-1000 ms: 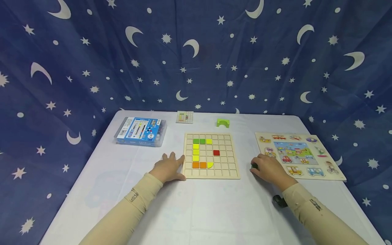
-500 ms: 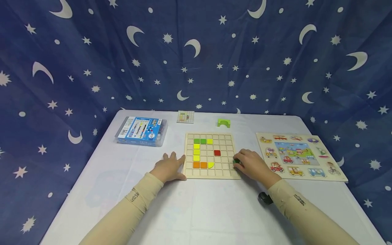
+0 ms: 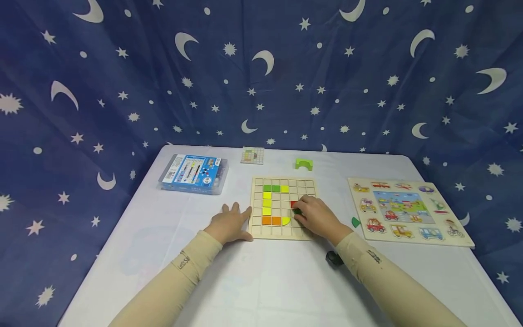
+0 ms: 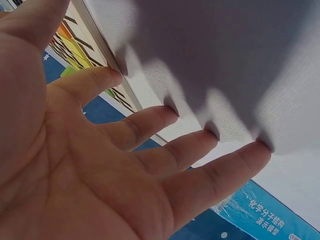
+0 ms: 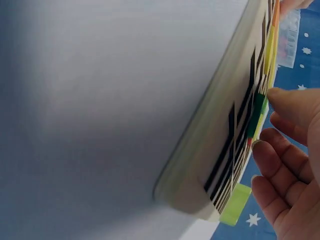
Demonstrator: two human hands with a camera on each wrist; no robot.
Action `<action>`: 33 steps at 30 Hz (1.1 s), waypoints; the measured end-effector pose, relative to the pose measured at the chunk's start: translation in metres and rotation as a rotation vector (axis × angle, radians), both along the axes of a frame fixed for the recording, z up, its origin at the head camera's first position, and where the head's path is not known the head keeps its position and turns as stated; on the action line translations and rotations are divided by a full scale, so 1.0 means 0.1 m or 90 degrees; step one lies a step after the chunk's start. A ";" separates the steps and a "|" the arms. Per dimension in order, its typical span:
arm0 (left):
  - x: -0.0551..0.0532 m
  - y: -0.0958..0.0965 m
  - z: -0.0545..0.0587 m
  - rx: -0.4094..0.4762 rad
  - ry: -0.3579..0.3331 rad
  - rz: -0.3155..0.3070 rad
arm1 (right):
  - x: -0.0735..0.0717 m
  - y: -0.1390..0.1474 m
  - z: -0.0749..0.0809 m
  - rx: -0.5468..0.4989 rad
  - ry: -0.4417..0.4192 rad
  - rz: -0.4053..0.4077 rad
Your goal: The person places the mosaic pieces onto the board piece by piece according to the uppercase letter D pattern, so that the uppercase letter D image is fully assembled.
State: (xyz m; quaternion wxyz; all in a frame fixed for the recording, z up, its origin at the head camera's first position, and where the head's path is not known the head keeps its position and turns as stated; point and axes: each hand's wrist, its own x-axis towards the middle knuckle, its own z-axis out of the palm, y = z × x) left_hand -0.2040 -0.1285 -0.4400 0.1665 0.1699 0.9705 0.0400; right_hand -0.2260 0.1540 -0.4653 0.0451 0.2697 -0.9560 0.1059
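A wooden grid board [image 3: 261,232] lies mid-table, with green, yellow and orange squares set in a bracket shape. A yellow quarter-round tile [image 3: 286,221] ends its lower row, and a red square [image 3: 293,204] sits further right. My left hand [image 3: 230,223] rests at the board's left edge, fingers spread, fingertips down on the cloth. Over the board, my right hand [image 3: 318,218] pinches a dark green tile [image 5: 257,115] between thumb and fingers, just below the red square. Its fingers hide part of the tile in the head view.
A green quarter-shaped piece [image 3: 355,222] lies on the cloth beside a vehicle puzzle board [image 3: 359,211]. At the back are a pattern card [image 3: 252,155], a light green arch block [image 3: 304,164] and a blue-labelled plastic box [image 3: 194,174]. A black object [image 3: 333,258] shows at the right wrist.
My right hand has moved left from beside the puzzle board onto the grid board with the dark green tile, uncovering another green piece on the cloth. My left hand has stayed at the board's edge.
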 end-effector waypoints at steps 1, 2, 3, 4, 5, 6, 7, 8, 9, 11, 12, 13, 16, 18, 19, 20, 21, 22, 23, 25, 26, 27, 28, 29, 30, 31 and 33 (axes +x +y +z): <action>0.00 0.00 0.00 0.001 0.001 -0.001 | 0.00 0.01 0.00 -0.003 -0.006 -0.007; 0.00 0.00 0.00 0.002 0.002 -0.002 | 0.01 0.02 0.01 -0.006 -0.011 -0.012; 0.00 0.00 0.00 0.002 0.002 -0.003 | 0.02 0.03 0.02 -0.008 -0.017 -0.018; 0.01 0.00 0.01 0.001 0.003 -0.004 | 0.02 0.04 0.03 -0.008 -0.023 -0.024; 0.01 0.00 0.02 0.002 0.003 -0.005 | 0.02 0.05 0.03 -0.007 -0.030 -0.027; 0.01 0.00 0.02 0.003 0.003 -0.005 | 0.02 0.05 0.04 -0.006 -0.036 -0.029; 0.01 0.00 0.02 0.004 0.004 -0.004 | 0.02 0.05 0.04 -0.004 -0.040 -0.029; 0.01 0.00 0.02 0.003 0.002 -0.003 | 0.02 0.05 0.04 -0.002 -0.046 -0.029; 0.00 0.00 0.00 0.003 0.002 -0.002 | 0.02 0.05 0.04 -0.001 -0.050 -0.030; 0.00 0.00 0.00 0.003 0.000 0.000 | 0.00 0.04 0.03 0.000 -0.049 -0.027; 0.00 0.00 0.00 0.003 0.000 0.001 | -0.01 0.04 0.02 0.000 -0.047 -0.025; 0.00 0.00 0.00 0.003 -0.001 0.001 | -0.01 0.03 0.01 0.002 -0.043 -0.022; 0.00 0.01 0.02 0.001 -0.002 -0.001 | -0.03 0.02 -0.01 0.005 -0.029 -0.014; 0.00 0.00 0.02 0.002 -0.002 -0.001 | -0.04 0.00 -0.02 0.009 -0.017 -0.011; 0.00 0.01 0.03 0.001 -0.002 -0.001 | -0.04 0.00 -0.02 0.011 -0.013 -0.013; 0.00 0.01 0.03 0.001 -0.001 0.000 | -0.04 0.00 -0.02 0.011 -0.010 -0.014; 0.00 0.02 0.03 0.000 -0.001 0.000 | -0.04 0.01 -0.01 0.012 -0.009 -0.016; 0.00 0.02 0.04 -0.001 -0.002 0.001 | -0.04 0.01 -0.01 0.011 -0.007 -0.018; 0.00 0.02 0.04 -0.001 -0.003 0.001 | -0.03 0.02 0.00 0.012 -0.007 -0.022; 0.00 0.03 0.04 0.000 -0.003 0.001 | -0.03 0.04 0.01 0.013 -0.011 -0.033; 0.00 0.03 0.04 0.001 -0.004 0.001 | -0.02 0.06 0.01 0.012 -0.012 -0.041; 0.00 0.04 0.04 0.001 -0.004 0.000 | -0.01 0.09 0.02 0.010 -0.013 -0.050; 0.00 0.04 0.04 0.001 -0.002 -0.001 | -0.01 0.14 0.03 0.010 -0.014 -0.060; -0.01 0.04 0.04 0.001 -0.002 -0.001 | 0.00 0.19 0.04 0.012 -0.016 -0.072; -0.01 0.04 0.03 -0.001 -0.003 -0.002 | 0.00 0.25 0.05 0.013 -0.015 -0.084; -0.01 0.03 0.02 -0.003 -0.004 -0.002 | 0.01 0.33 0.05 0.016 -0.014 -0.098; -0.01 0.02 0.01 -0.005 -0.005 -0.001 | 0.02 0.50 0.05 0.028 -0.014 -0.131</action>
